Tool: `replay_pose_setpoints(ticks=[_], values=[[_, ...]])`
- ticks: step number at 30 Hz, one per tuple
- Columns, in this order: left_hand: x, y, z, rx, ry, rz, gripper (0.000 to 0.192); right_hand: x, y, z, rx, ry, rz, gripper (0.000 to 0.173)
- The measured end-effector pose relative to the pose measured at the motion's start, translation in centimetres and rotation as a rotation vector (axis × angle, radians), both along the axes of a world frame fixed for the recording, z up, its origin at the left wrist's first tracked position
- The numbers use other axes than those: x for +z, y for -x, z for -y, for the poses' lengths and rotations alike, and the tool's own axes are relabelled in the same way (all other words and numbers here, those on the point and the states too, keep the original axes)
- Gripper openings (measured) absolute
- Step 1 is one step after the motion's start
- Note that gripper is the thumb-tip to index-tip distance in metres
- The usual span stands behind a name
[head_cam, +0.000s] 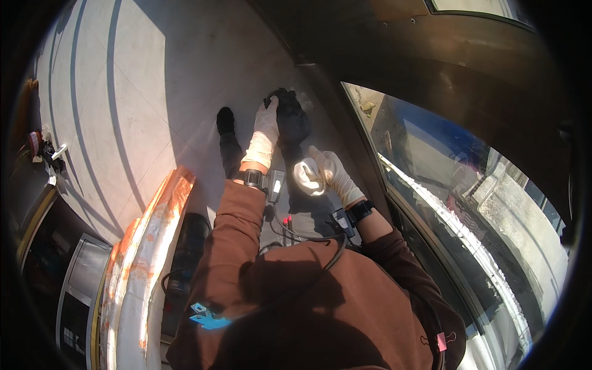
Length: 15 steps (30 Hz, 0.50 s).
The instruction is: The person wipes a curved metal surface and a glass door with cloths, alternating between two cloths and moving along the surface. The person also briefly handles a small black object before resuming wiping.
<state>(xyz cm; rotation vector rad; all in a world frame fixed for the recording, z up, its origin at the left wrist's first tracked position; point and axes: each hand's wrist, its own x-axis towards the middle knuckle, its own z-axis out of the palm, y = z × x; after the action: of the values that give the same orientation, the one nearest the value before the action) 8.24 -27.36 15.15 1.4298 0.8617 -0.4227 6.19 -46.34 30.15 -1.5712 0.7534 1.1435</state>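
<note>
Both my hands wear pale, thin gloves. My left hand (268, 115) is stretched forward, its fingers closed on the edge of a dark, crumpled plastic bag (294, 121), which hangs over my right leg. My right hand (330, 169), nearer my body, grips a folded white cloth (309, 177) that bulges out to the left of the fingers. Each wrist carries a dark strap with a small device on it. A black cable runs across the front of my brown top.
A dark-framed window (416, 138) stands close on my right, under a large dark panel (439, 51). At my left is a shiny orange-and-white draped cover (152, 249). Pale floor (138, 92) with striped shadows lies ahead, and a potted plant (44, 145) is at far left.
</note>
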Motion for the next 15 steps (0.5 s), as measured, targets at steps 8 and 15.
replay_pose_setpoints(ticks=[8, 15], values=[[-5.4, -4.2, 7.8, 0.454, 0.412, 0.092, 0.030, -2.8, 3.2, 8.9, -0.068, 0.007, -0.075, 0.041], [-12.5, -6.1, 12.5, 0.030, 0.146, 0.450, 0.058, -3.1, 3.6, 9.9, -0.421, -0.042, 0.053, 0.038]])
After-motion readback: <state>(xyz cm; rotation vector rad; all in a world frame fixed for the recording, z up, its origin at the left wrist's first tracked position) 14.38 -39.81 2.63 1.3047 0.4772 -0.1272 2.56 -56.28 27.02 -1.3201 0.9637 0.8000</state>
